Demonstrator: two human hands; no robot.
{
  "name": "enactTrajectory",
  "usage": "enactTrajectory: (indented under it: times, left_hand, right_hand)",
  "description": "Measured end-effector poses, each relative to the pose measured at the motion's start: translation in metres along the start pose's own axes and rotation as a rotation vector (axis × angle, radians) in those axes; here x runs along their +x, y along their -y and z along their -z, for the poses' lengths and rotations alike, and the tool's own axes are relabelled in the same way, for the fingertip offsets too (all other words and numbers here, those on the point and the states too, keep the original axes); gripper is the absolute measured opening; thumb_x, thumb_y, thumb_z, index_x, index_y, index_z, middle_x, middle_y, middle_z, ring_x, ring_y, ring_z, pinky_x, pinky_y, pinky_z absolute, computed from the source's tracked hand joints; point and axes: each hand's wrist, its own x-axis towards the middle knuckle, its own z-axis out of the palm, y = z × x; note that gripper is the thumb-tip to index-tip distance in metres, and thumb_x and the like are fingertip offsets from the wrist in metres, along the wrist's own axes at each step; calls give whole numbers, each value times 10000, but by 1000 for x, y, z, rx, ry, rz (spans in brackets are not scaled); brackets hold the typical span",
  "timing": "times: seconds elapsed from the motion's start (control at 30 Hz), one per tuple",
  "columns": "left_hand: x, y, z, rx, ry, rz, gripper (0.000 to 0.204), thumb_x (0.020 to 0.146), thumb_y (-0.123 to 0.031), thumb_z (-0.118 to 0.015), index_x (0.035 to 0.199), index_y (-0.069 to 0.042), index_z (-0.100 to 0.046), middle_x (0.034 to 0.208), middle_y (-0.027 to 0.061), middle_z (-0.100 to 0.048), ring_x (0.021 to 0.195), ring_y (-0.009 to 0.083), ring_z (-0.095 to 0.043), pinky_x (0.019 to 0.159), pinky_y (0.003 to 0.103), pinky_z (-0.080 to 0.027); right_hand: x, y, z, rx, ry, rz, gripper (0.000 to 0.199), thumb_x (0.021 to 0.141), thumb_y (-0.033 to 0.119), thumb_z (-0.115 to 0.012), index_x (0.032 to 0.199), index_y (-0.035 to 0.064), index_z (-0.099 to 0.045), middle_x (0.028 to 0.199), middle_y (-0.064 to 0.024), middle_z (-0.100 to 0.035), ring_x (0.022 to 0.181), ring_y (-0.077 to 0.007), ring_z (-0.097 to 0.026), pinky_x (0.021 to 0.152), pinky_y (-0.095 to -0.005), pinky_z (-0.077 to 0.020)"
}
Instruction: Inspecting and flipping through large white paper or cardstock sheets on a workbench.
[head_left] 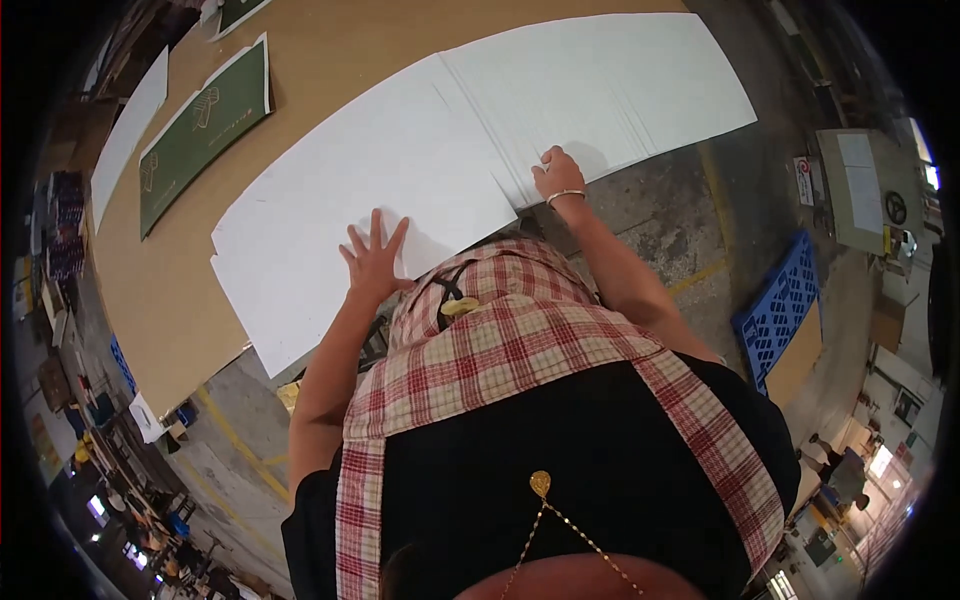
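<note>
A large white sheet (330, 190) of paper or thin board stretches in front of me, with several crease lines running across its middle and right part. My left hand (374, 264) lies on its near edge, left of centre, fingers spread and nothing in them. Further right, my right hand (559, 176) rests on the sheet close to the creases and its near edge. Its fingers are curled in; what they hold, if anything, is hidden.
Brown board (190, 310) covers the table beneath. Green printed sheets (205, 135) and a white sheet (125, 140) lie at the far left. A blue plastic pallet (780, 310) stands on the floor to the right. Yellow lines (240, 440) mark the concrete floor.
</note>
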Motion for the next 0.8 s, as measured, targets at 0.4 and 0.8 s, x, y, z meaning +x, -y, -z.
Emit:
enactTrajectory:
  times: [0.4, 0.8]
  left_hand:
    - [21, 5, -3, -87, -82, -100, 1049, 564, -435, -808, 1409, -436, -186, 1526, 59, -29, 1291, 517, -180, 931, 608, -372]
    - [25, -40, 9, -60, -154, -183, 1050, 561, -393, -812, 1412, -407, -197, 1517, 86, -65, 1266, 530, -209, 944, 574, -366]
  right_hand:
    - [-18, 22, 10, -193, -349, 402, 327, 708, 230, -725, 943, 70, -563, 920, -140, -574, 889, -342, -547, 703, -436, -477]
    - [-44, 3, 3, 77, -99, 51, 366, 678, 225, -735, 969, 76, -570, 917, -128, -564, 871, -320, -549, 743, -415, -470]
